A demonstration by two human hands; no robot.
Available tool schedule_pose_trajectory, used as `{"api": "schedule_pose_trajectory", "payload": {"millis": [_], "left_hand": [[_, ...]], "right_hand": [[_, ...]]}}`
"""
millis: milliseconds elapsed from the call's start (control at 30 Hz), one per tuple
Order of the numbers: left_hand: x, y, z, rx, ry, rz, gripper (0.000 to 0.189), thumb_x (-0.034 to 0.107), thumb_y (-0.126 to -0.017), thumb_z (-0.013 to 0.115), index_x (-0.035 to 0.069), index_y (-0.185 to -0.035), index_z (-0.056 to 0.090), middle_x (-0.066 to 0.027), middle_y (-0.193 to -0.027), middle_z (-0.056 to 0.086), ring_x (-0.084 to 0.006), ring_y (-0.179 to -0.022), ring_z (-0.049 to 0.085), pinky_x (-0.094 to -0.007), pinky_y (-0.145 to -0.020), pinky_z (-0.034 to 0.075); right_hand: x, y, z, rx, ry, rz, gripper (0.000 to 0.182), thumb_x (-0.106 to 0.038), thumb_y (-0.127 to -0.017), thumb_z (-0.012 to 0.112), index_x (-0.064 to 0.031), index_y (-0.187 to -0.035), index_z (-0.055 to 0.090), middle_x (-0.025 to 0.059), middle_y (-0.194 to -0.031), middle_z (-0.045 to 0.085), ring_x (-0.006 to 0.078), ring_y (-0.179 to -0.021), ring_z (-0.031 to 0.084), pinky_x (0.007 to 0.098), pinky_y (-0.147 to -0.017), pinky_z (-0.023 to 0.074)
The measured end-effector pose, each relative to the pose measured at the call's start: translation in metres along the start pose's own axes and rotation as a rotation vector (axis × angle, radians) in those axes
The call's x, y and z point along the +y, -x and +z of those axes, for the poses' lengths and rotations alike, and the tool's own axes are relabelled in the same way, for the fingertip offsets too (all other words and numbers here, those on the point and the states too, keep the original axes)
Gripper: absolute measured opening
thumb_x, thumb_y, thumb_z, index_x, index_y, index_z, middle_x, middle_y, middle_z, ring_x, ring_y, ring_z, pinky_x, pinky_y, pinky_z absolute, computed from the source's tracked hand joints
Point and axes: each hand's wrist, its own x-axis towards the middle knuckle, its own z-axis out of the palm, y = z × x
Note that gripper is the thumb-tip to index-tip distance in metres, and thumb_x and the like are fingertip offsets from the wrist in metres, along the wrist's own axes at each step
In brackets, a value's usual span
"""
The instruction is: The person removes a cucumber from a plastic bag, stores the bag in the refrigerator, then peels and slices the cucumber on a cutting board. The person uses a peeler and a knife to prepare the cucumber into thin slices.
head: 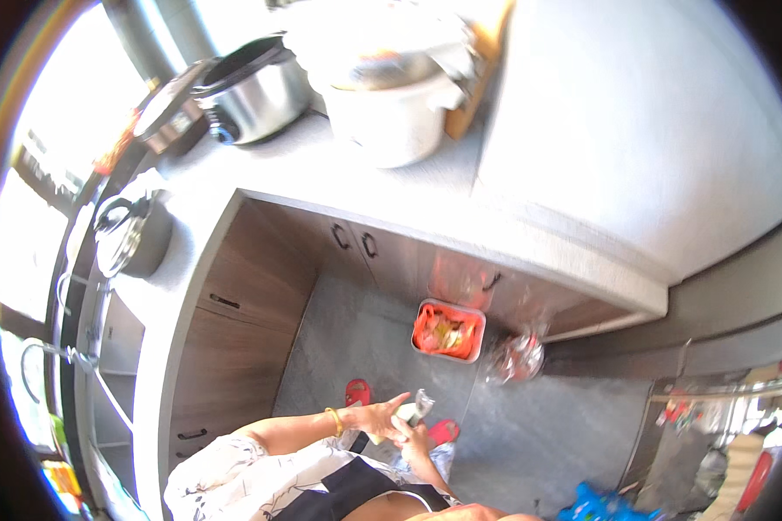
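Observation:
My left hand (376, 418), with a yellow bangle at the wrist, holds a pale green, longish object (405, 411), perhaps a peeled vegetable. Close against it is my right hand (416, 441), fingers curled at the base of a shiny, silvery thing (423, 402). Blur hides whether that is a blade, a peeler or plastic wrap. Both hands are in front of my body, above the floor. Beyond them on the floor stands a white-rimmed bin (481, 325) lined with an orange-red bag (420, 335), with scraps (449, 332) inside.
Beside the bin lies a clear plastic bag (518, 358) with something red. Cabinets (234, 338) and a countertop (234, 163) bend around the left and far sides. On top stand a lidded pot (146, 238), a steel cooker (260, 98) and a white container (384, 124). A blue bag (603, 505) lies lower right.

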Motion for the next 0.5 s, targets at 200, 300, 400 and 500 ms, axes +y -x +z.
{"api": "schedule_pose_trajectory", "payload": {"millis": [200, 300, 400, 500], "left_hand": [[0.011, 0.125, -0.048, 0.579, -0.135, 0.144, 0.106, 0.036, -0.069, 0.079, 0.002, -0.146, 0.014, -0.0178, -0.123, 0.055, -0.0252, -0.113, 0.053, -0.0335, -0.095, 0.043], [0.014, 0.210, -0.058, 0.726, 0.213, 0.147, 0.090, 0.021, -0.073, 0.077, 0.004, -0.144, 0.024, -0.0123, -0.101, 0.063, -0.0183, -0.092, 0.061, -0.0322, -0.082, 0.049], [0.006, 0.261, -0.062, 0.825, 0.457, 0.186, 0.055, 0.012, -0.077, 0.072, 0.000, -0.123, 0.044, -0.0081, -0.087, 0.062, -0.0144, -0.067, 0.060, -0.0298, -0.061, 0.051], [-0.007, 0.301, -0.058, 0.933, 0.576, 0.157, 0.058, 0.015, -0.075, 0.074, 0.000, -0.123, 0.043, -0.0072, -0.084, 0.061, -0.0154, -0.066, 0.060, -0.0301, -0.061, 0.051]], "right_hand": [[-0.104, 0.010, 0.107, -0.111, 0.775, -0.810, 0.020, -0.022, -0.095, 0.052, -0.0024, -0.097, 0.056, 0.0024, -0.083, 0.059, 0.0100, -0.074, 0.054, 0.0269, -0.065, 0.0446], [-0.191, 0.039, 0.198, -0.143, 0.994, -1.212, 0.027, -0.021, -0.098, 0.043, -0.0020, -0.082, 0.055, 0.0071, -0.073, 0.060, 0.0168, -0.065, 0.057, 0.0300, -0.062, 0.0456], [-0.276, 0.061, 0.265, -0.037, 1.517, -1.843, 0.010, -0.012, -0.090, 0.049, -0.0062, -0.090, 0.057, 0.0089, -0.082, 0.058, 0.0258, -0.080, 0.056, 0.0397, -0.073, 0.0413], [-0.335, 0.110, 0.345, 0.252, 1.943, -2.176, 0.028, -0.020, -0.077, 0.065, -0.0194, -0.104, 0.060, -0.0006, -0.104, 0.055, 0.0220, -0.087, 0.051, 0.0375, -0.072, 0.0373]]}}
